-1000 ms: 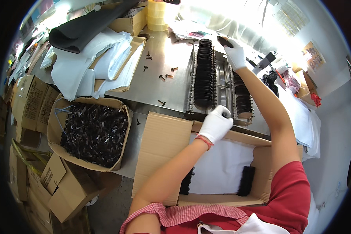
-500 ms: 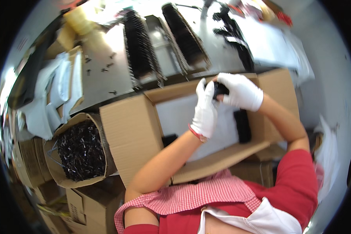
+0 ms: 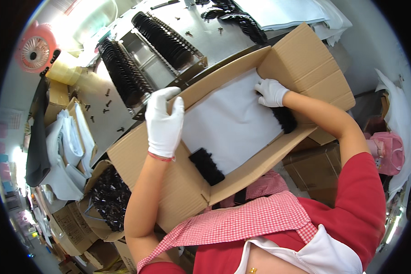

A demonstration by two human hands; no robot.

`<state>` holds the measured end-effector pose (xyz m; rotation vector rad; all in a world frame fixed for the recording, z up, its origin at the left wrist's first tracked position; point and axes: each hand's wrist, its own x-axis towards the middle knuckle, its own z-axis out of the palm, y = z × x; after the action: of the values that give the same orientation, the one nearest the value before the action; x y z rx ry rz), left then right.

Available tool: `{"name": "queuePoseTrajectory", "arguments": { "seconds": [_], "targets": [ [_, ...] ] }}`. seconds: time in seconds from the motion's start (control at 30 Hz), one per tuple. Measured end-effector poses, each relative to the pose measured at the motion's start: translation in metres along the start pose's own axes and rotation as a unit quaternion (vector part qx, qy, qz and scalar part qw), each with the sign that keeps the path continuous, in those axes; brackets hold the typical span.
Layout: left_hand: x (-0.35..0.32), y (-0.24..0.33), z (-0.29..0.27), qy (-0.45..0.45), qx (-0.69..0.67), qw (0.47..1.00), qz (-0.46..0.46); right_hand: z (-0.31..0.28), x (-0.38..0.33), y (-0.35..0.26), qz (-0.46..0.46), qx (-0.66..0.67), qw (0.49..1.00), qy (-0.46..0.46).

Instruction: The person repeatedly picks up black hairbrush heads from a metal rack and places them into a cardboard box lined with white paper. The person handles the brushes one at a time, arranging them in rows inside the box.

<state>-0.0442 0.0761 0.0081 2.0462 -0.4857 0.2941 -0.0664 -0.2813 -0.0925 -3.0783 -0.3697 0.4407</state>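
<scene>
My left hand (image 3: pixel 162 122), in a white glove, is raised over the far left edge of an open cardboard box (image 3: pixel 150 187). Its thumb and fingers are apart with nothing between them. Inside the box at the right, my gloved right hand (image 3: pixel 271 93) has its fingers curled down on a small black piece (image 3: pixel 259 93), mostly hidden under the glove. Just nearer than that hand, a black fuzzy bundle (image 3: pixel 285 120) lies along the box's right wall. Another black fuzzy bundle (image 3: pixel 207 166) lies in the near left corner. White sheeting (image 3: pixel 233 121) lines the box bottom.
Beyond the box, a metal table (image 3: pixel 210 32) bears two racks of black parts, a left rack (image 3: pixel 123 73) and a right rack (image 3: pixel 164 41), plus scattered small screws. A carton of shiny black pieces (image 3: pixel 110 196) stands at left. A pink fan (image 3: pixel 36 48) is far left.
My hands have parted: the left moved left and opened, the right went down into the box's right side with the black piece. The view has also shifted and turned.
</scene>
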Motion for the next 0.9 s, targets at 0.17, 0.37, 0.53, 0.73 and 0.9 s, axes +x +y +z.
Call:
{"name": "queuePoseTrajectory", "arguments": {
  "seconds": [0.17, 0.37, 0.53, 0.73, 0.9],
  "targets": [
    [0.027, -0.06, -0.059, 0.092, 0.301, 0.947, 0.069, 0.039, 0.007, 0.0, 0.012, -0.067, 0.991, 0.114],
    [0.056, -0.092, -0.091, -0.041, 0.276, 0.958, -0.073, 0.025, 0.008, -0.007, 0.076, -0.271, 0.96, -0.002],
    [0.068, -0.099, -0.109, -0.06, 0.307, 0.944, -0.108, -0.108, 0.034, -0.121, -0.219, 0.1, 0.967, 0.081],
    [0.09, -0.076, -0.103, -0.141, 0.246, 0.937, -0.204, -0.099, 0.109, -0.192, -0.245, 0.225, 0.89, 0.31],
    [0.099, -0.045, -0.096, -0.208, 0.294, 0.908, -0.215, -0.082, 0.135, -0.194, -0.269, 0.197, 0.862, 0.382]
  ]
}}
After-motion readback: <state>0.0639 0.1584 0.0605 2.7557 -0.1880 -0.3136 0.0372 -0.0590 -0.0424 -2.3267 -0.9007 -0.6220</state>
